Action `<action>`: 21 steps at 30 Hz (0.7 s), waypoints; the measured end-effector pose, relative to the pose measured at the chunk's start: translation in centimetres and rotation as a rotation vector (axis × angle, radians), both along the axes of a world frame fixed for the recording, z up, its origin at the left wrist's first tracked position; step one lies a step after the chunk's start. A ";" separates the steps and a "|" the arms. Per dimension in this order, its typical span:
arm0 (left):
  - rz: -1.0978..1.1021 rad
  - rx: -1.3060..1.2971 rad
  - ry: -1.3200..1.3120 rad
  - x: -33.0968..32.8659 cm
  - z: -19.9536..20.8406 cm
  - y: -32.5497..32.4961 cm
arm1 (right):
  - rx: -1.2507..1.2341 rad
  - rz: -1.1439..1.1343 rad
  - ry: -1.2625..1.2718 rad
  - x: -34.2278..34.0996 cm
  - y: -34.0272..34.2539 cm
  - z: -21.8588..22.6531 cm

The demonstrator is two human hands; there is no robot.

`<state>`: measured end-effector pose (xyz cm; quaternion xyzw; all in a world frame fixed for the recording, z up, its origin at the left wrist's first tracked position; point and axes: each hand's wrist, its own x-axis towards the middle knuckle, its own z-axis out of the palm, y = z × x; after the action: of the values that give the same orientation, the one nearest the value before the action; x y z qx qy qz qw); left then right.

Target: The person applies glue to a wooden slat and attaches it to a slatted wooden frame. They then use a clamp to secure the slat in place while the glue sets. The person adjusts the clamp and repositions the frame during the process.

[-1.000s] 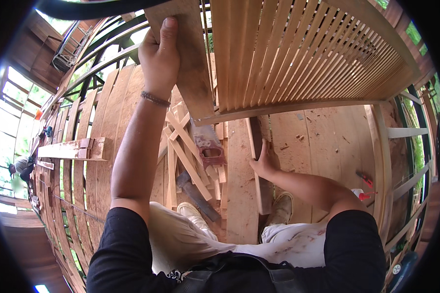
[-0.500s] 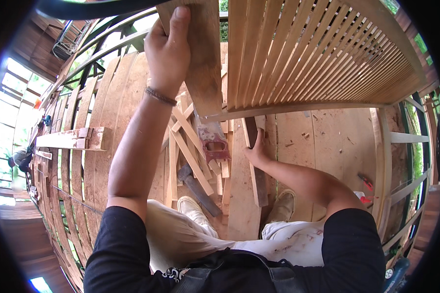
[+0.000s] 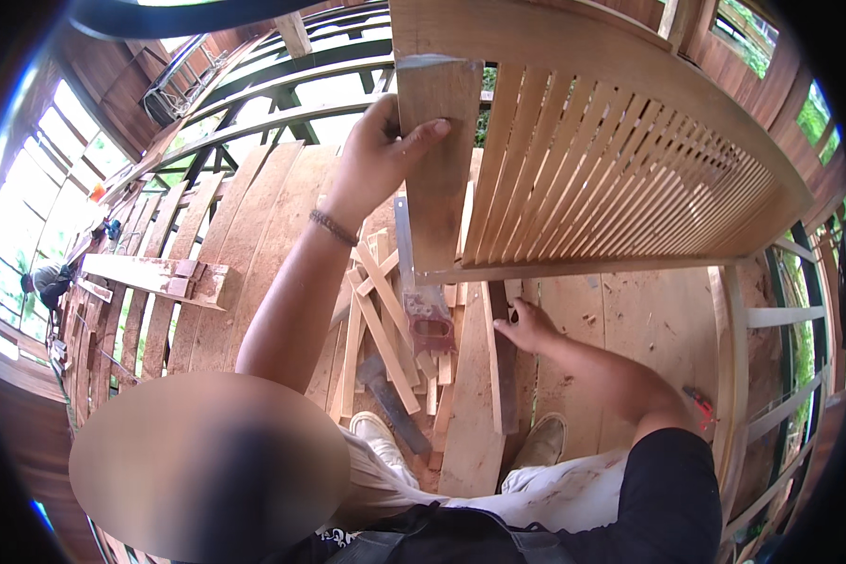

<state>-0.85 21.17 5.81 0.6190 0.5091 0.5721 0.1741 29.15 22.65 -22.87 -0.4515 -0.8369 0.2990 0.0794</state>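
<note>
— What has the left hand (image 3: 378,155) got?
— Fingers wrapped tight round the end post of the slatted wooden panel (image 3: 592,160), held upright.
— The right hand (image 3: 528,326)?
— Lower down, fingers curled on a dark wooden strip (image 3: 506,376) lying on the floor planks (image 3: 630,320).

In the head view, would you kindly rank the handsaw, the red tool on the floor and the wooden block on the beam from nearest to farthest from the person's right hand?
From the right hand:
1. Handsaw, just to its left, on the pile of offcuts.
2. Red tool, to its right on the floor boards.
3. Wooden block, far left on the beam.
</note>
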 end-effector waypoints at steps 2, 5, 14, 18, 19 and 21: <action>0.025 0.017 0.063 -0.5 -0.3 -0.1 | 0.004 0.011 -0.036 -0.3 0.5 0.6; 0.101 -0.001 0.170 -0.4 -0.3 -0.1 | -0.018 0.031 -0.010 -0.6 0.6 1.8; 0.106 -0.004 0.213 -1.1 -1.0 0.6 | 0.101 0.117 0.099 -2.2 -0.1 3.9; 0.108 -0.092 0.182 -0.3 -0.2 1.1 | 0.442 0.218 0.164 -2.9 -0.1 5.2; 0.097 -0.074 0.185 -0.9 -0.5 1.1 | 0.476 0.238 0.188 -3.7 -0.3 7.1; 0.080 -0.030 0.203 -1.3 -0.7 1.7 | 0.649 0.243 0.216 -4.6 0.1 10.9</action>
<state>-2.14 22.89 5.09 0.6502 0.5569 0.5054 0.1081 24.56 22.71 -12.00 -0.2659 -0.9226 0.0707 0.2705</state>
